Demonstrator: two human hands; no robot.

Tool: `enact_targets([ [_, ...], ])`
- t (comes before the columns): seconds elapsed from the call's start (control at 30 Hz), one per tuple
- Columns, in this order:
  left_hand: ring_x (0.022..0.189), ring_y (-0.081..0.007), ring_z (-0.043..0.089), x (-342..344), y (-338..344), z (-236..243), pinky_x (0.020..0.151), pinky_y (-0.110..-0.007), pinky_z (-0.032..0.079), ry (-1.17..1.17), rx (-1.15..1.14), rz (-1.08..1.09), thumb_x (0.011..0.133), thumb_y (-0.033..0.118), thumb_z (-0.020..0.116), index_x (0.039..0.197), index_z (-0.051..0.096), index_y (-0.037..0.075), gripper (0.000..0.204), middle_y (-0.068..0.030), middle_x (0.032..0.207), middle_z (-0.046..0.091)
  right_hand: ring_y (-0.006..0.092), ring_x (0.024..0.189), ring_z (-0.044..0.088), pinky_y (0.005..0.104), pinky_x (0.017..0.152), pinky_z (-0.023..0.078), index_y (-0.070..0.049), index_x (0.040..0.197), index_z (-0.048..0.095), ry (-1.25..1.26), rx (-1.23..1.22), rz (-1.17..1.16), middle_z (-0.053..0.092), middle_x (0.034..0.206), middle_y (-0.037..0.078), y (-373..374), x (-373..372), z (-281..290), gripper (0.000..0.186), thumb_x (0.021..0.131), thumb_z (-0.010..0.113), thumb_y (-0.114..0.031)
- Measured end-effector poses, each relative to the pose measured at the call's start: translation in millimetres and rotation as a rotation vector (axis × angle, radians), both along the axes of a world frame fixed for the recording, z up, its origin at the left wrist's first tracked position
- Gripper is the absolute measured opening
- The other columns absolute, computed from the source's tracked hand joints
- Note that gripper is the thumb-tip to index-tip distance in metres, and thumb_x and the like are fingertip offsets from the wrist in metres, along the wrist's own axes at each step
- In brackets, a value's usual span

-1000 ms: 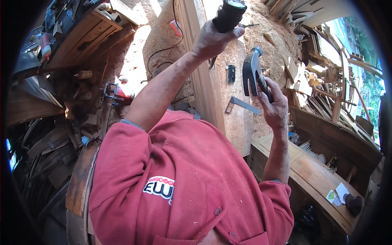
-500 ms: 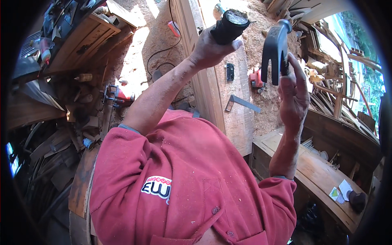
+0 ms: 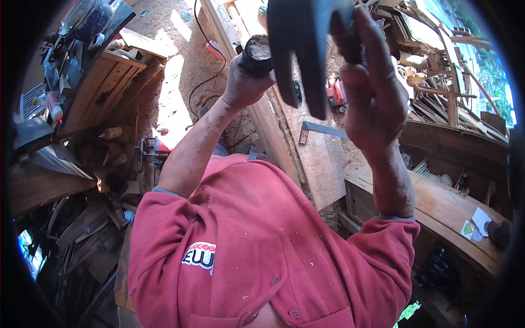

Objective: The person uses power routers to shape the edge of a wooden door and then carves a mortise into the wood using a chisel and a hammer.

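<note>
My left hand (image 3: 244, 89), at the upper middle, is closed around a black cylindrical thing (image 3: 252, 64) with a pale, rough round end turned up. Its lower part is hidden in my fist, so I cannot make out its kind. Raised high and close to the camera, my right hand (image 3: 377, 106) grips a claw hammer (image 3: 295, 41) by its handle. The dark two-pronged claw points down, between my two hands and apart from the black thing. The top of the hammer runs out of view.
Beneath my hands lie a long wooden beam (image 3: 269, 134) and a board (image 3: 326, 172) with a carpenter's square (image 3: 325, 129). A red tool (image 3: 337, 94) lies on sawdust beyond. A wooden panel (image 3: 443, 210) is at right; stacked offcuts (image 3: 437, 101) lie behind it. A cord (image 3: 195, 90) crosses the floor.
The hammer has come up closer to the camera and moved left, with my right hand. My left hand has shifted left and lower, still holding the black cylindrical thing.
</note>
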State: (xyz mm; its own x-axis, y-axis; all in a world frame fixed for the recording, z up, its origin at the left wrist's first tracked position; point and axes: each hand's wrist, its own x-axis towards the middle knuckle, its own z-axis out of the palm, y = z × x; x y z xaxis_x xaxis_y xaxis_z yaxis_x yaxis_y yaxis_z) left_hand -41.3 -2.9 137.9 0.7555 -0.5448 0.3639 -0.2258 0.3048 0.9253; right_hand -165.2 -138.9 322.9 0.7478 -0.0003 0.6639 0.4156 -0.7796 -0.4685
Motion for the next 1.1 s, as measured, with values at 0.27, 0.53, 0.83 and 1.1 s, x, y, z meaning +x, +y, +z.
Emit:
enact_targets([
  [0.27, 0.075, -0.0151, 0.068, 4, -3, 9, 0.071, -0.032, 0.054, -0.145, -0.082, 0.148, 0.084, 0.026, 0.081, 0.099, 0.068, 0.001, 0.031, -0.0055, 0.081, 0.070, 0.0077, 0.080, 0.060, 0.0260, 0.069, 0.049, -0.012, 0.143, 0.054, 0.284, 0.048, -0.083, 0.070, 0.110, 0.006, -2, -10, -4, 0.048, 0.097, 0.065, -0.017],
  [0.53, 0.060, -0.0056, 0.055, 63, -22, -11, 0.050, -0.023, 0.048, 0.367, -0.190, 0.142, 0.092, 0.040, 0.072, 0.110, 0.052, 0.007, 0.043, 0.0023, 0.073, 0.055, -0.0004, 0.071, 0.044, 0.0162, 0.064, 0.034, -0.012, 0.146, 0.051, 0.401, 0.280, -0.190, 0.067, 0.096, -0.005, -15, -14, -11, 0.047, 0.101, 0.061, -0.020],
  [0.83, 0.118, -0.0278, 0.054, 88, -29, -43, 0.099, -0.036, 0.042, -0.159, -0.012, 0.431, 0.098, 0.019, 0.064, 0.146, 0.043, 0.003, 0.055, -0.0173, 0.136, 0.055, -0.0001, 0.069, 0.040, 0.0163, 0.062, 0.030, -0.010, 0.145, 0.052, 0.361, 0.274, -0.137, 0.062, 0.090, -0.008, -11, 25, -16, 0.047, 0.100, 0.062, -0.021],
  [1.1, 0.124, -0.0287, 0.053, 79, -30, -17, 0.102, -0.038, 0.042, -0.252, -0.021, 0.481, 0.101, 0.012, 0.056, 0.149, 0.036, -0.001, 0.053, -0.0181, 0.137, 0.053, 0.0081, 0.082, 0.047, 0.0242, 0.072, 0.038, -0.008, 0.141, 0.055, 0.433, 0.069, -0.133, 0.054, 0.093, 0.000, -14, 88, 2, 0.044, 0.101, 0.059, -0.025],
])
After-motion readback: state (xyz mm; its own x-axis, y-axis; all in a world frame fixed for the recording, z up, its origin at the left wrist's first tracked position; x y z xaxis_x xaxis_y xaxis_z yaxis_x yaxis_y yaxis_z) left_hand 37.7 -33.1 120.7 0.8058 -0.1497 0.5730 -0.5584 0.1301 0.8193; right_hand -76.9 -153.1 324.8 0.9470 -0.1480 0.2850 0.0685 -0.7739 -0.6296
